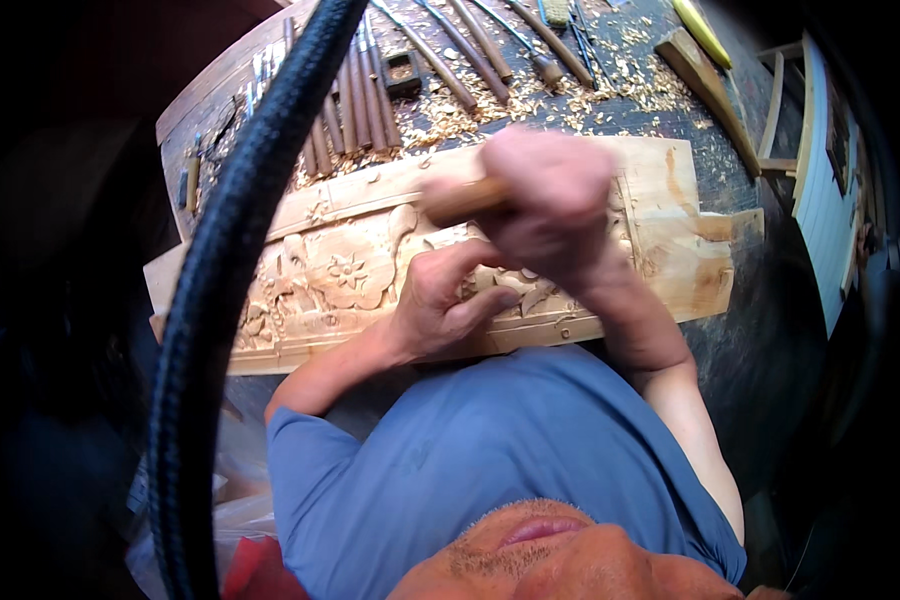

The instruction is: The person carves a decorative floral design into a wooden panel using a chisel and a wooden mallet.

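Note:
A long pale wood panel [670,200], carved in relief with a flower [347,270] and leafy shapes, lies across the bench in front of me. My left hand [445,300] is on the carving near its middle, thumb and forefinger curled toward each other. Whatever they grip is hidden from this view. Over the panel, just beyond and to the right, my right hand [550,195] is closed in a fist and smeared by motion. It holds a wooden mallet [468,200], a thick blurred brown piece sticking out to the left.
Several wood-handled carving tools [365,100] lie in rows along the far side of the dark bench [610,115], among scattered shavings [440,125]. A wooden bar [705,90] lies at the far right. A black braided cable [235,220] crosses the view at left.

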`<state>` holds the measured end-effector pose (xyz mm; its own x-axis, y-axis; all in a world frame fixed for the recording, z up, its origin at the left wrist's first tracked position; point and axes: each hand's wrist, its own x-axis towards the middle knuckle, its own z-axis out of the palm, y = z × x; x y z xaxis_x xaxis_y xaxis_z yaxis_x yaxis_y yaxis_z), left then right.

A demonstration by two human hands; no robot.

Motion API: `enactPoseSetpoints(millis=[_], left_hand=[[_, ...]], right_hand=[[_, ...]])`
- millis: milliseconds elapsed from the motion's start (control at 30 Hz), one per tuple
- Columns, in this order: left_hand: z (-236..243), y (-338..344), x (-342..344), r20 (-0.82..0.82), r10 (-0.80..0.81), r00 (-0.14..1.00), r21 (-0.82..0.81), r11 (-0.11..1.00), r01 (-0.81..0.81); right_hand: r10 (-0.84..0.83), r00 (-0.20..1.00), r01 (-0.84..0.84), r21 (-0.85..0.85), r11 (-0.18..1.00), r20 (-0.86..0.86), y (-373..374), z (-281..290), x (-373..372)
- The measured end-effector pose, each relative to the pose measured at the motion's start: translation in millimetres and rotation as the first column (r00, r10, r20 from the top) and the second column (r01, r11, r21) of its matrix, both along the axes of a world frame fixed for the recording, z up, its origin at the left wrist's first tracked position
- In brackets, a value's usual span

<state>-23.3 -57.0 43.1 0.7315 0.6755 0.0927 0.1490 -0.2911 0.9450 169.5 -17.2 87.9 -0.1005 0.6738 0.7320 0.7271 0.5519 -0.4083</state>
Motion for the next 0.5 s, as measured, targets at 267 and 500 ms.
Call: enactPoseSetpoints(millis=[267, 500], left_hand=[[-2.3, -65.3, -16.9, 0.075, 0.31, 0.948, 0.136, 0.938, -0.318], [-7.0, -107.0, -3.6, 0.245, 0.365, 0.898, 0.285, 0.858, -0.427]], right_hand=[[-0.061, 0.887, -0.13, -0.372, 0.919, -0.459, 12.5, 32.3, 71.1], [0.046, 0.81, -0.27, -0.302, 0.914, -0.585, 62.4, -31.0, 32.9]])
